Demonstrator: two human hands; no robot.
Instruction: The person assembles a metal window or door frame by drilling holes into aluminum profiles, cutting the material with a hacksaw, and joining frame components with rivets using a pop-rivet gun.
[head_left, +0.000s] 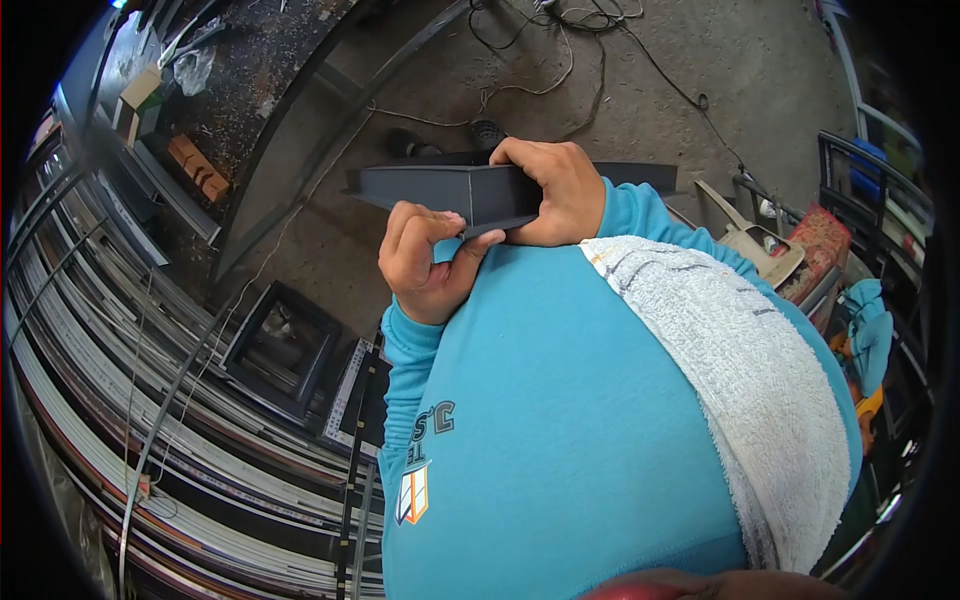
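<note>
Wearing teal shirt [560, 400], lower centre; gripping dark angled piece [412, 185], upper centre, in curled right hand [558, 190]; apparently pinching its corner [473, 198] in left hand [428, 262]; partly hiding shoes [488, 133].

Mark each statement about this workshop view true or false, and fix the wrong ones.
1. The right hand grips the dark grey, sharp-cornered frame. True.
2. The left hand is well clear of that frame. False: it touches it near the corner seam.
3. A white terry towel lies on the grey concrete floor. False: it drapes over the turquoise long-sleeved shirt.
4. A black rectangular frame appears left of the shirt. True.
5. A thin black cable lies on the floor. True.
</note>
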